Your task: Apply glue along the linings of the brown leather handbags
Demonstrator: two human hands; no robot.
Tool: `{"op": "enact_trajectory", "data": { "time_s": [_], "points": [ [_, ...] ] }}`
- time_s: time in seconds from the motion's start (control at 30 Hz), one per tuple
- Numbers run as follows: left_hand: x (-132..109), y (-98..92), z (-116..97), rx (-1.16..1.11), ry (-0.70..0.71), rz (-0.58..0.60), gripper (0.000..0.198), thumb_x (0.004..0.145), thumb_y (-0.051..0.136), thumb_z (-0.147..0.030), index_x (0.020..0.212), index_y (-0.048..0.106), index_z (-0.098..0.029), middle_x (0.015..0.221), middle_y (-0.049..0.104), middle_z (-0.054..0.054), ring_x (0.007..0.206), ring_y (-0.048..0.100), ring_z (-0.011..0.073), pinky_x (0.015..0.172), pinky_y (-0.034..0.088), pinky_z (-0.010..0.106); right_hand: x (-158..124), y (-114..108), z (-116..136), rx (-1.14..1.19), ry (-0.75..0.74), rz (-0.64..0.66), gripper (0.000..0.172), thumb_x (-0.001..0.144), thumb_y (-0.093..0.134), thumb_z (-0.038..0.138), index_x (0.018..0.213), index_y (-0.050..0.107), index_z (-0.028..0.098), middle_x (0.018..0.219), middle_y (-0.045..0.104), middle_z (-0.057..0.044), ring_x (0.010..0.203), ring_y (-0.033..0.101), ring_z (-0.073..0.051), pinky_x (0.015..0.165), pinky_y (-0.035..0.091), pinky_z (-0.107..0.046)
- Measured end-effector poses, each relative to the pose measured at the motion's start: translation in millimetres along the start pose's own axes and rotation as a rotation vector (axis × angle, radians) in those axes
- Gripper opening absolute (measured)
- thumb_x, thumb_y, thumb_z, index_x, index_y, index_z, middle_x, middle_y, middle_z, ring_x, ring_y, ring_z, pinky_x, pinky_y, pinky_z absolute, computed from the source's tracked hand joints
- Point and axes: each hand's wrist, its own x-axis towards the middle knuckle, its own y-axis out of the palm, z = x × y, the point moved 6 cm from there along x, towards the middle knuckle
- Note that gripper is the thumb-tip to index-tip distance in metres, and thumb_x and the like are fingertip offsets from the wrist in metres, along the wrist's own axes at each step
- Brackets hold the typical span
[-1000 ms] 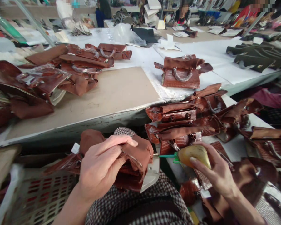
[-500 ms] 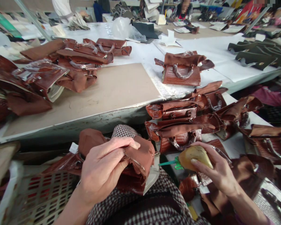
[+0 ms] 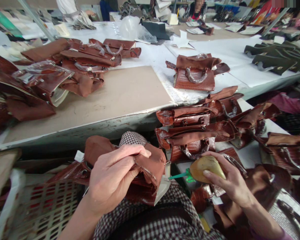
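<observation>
My left hand (image 3: 112, 178) is closed around a folded brown leather bag (image 3: 150, 166) held over my lap, its brown lining turned outward. My right hand (image 3: 227, 181) grips a yellowish squeeze bottle (image 3: 206, 166) with a green nozzle (image 3: 181, 175). The nozzle tip points left and sits close to the bag's edge, beside a pale stiff panel (image 3: 162, 188) hanging from the bag.
A tan board (image 3: 110, 96) lies on the long table (image 3: 95, 128) ahead. Piles of brown bags sit at the left (image 3: 52, 73), at the centre back (image 3: 195, 71) and on a side surface to the right (image 3: 202, 123). A slotted crate (image 3: 42, 210) stands at lower left. Other people work at the far end.
Both hands stay almost in place. The bottle's nozzle has dropped slightly and drawn a little away from the bag's edge; the view has tilted slightly.
</observation>
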Motion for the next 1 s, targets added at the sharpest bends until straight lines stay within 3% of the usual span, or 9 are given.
{"op": "enact_trajectory", "data": {
  "time_s": [0.2, 0.43, 0.63, 0.87, 1.0],
  "points": [
    [0, 0.7, -1, 0.002, 0.004, 0.0, 0.023, 0.096, 0.05, -0.003, 0.091, 0.067, -0.018, 0.107, 0.077, 0.002, 0.096, 0.074, 0.0113, 0.091, 0.056, 0.017, 0, -5, 0, -0.062, -0.031, -0.115, 0.043, 0.088, 0.079, 0.046, 0.122, 0.063, 0.026, 0.099, 0.075, -0.002, 0.08, 0.071, -0.023, 0.069, 0.06, -0.027],
    [0, 1.6, -3, -0.008, -0.007, -0.006, 0.024, 0.094, 0.05, -0.003, 0.088, 0.068, -0.019, 0.104, 0.078, 0.002, 0.092, 0.076, 0.0132, 0.086, 0.06, 0.019, -6, 1, -6, 0.075, 0.085, 0.007, 0.046, 0.085, 0.082, 0.046, 0.122, 0.065, 0.025, 0.1, 0.074, -0.004, 0.085, 0.07, -0.026, 0.072, 0.06, -0.03],
    [-8, 2.2, -9, -0.047, -0.013, -0.016, 0.025, 0.092, 0.052, 0.0, 0.089, 0.068, -0.018, 0.101, 0.08, 0.004, 0.092, 0.078, 0.0139, 0.089, 0.061, 0.018, -22, -6, -15, 0.203, 0.151, -0.113, 0.047, 0.085, 0.081, 0.049, 0.123, 0.065, 0.024, 0.103, 0.074, -0.006, 0.087, 0.068, -0.028, 0.071, 0.059, -0.032],
    [-35, 5.7, -19, -0.078, 0.007, -0.058, 0.023, 0.09, 0.053, -0.003, 0.098, 0.067, -0.019, 0.098, 0.08, 0.004, 0.088, 0.078, 0.0152, 0.086, 0.064, 0.021, -33, 3, 4, 0.013, 0.187, -0.123, 0.048, 0.084, 0.078, 0.056, 0.117, 0.065, 0.024, 0.094, 0.076, -0.004, 0.081, 0.071, -0.028, 0.068, 0.06, -0.032],
    [-40, 6.5, -24, -0.044, -0.019, -0.023, 0.027, 0.089, 0.05, 0.0, 0.1, 0.066, -0.019, 0.097, 0.08, 0.004, 0.09, 0.078, 0.0154, 0.087, 0.064, 0.021, -36, 7, 17, -0.095, 0.156, -0.136, 0.047, 0.084, 0.074, 0.058, 0.114, 0.065, 0.022, 0.095, 0.076, -0.006, 0.081, 0.072, -0.029, 0.069, 0.06, -0.035]
  ]
}}
